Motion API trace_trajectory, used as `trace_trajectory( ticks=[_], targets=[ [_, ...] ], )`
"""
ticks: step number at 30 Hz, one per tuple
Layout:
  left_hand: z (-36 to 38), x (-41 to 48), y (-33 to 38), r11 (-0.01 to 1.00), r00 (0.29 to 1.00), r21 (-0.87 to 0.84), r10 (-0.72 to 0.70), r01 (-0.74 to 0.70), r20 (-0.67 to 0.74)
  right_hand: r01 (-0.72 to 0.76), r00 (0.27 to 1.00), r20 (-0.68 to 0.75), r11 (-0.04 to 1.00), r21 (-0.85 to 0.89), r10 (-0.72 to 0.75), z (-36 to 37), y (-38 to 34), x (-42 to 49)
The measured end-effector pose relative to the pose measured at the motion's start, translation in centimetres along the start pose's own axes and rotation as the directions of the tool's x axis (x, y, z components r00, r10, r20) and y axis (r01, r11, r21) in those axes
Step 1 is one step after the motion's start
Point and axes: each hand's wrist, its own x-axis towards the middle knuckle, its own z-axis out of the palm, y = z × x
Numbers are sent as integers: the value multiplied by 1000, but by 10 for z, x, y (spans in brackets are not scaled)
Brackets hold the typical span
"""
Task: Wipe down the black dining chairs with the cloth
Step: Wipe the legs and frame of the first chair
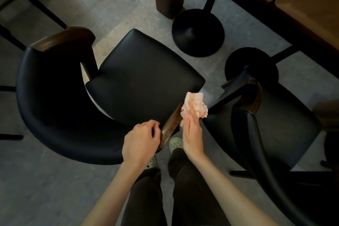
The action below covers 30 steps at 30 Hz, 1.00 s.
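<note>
I've got the right hand (191,134) holding the bunched cloth (195,105) at centre frame, pressed beside the wooden arm tip (170,127) of the near black chair (145,79). My left hand (141,141) curls on its backrest, steadying. That arm runs up-frame toward the seat, just left of the cloth, so the right hand is nearer; the second chair (266,124) sits at right.

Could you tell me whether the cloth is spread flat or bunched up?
Bunched up: the cloth shows crumpled folds, held in the right hand.
</note>
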Motion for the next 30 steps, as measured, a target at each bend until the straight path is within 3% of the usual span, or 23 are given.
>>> trace_trajectory(
  ticks=[3, 7, 11, 13, 16, 20, 24, 27, 30],
  targets=[
    [0, 0, 1, 1000, 1000, 12, 1, -1, -9, 179, 984, 33, 971, -156, -176, 4, 4, 17],
    [-2, -2, 1, 999, 1000, -17, 30, -30, -8, 163, 987, 52, 955, -248, -155, -6, 11, 46],
    [-1, -5, -3, 993, 993, -28, 112, -113, -37, 64, 987, -137, 982, -175, -89, 7, 13, 36],
    [-1, -9, -7, 982, 982, -21, 184, -185, -47, 116, 968, -197, 972, -203, -156, 15, 11, 16],
    [-6, -21, -19, 964, 961, 12, 265, -265, -85, 312, 941, -40, 906, -288, -336, 21, 1, -12],
    [-20, -42, -58, 965, 926, 61, 261, -254, -272, 484, 875, 237, 757, -440, -422, 28, -30, -43],
    [-39, -62, -105, 990, 906, 73, 137, -118, -399, 506, 863, 326, 674, -538, -387, 46, -50, -60],
    [-47, -71, -124, 987, 885, 105, 153, -119, -440, 525, 851, 409, 576, -627, -330, 59, -59, -62],
    [-52, -78, -130, 985, 874, 128, 163, -117, -458, 554, 824, 486, 594, -584, -291, 80, -74, -71]
  ],
)
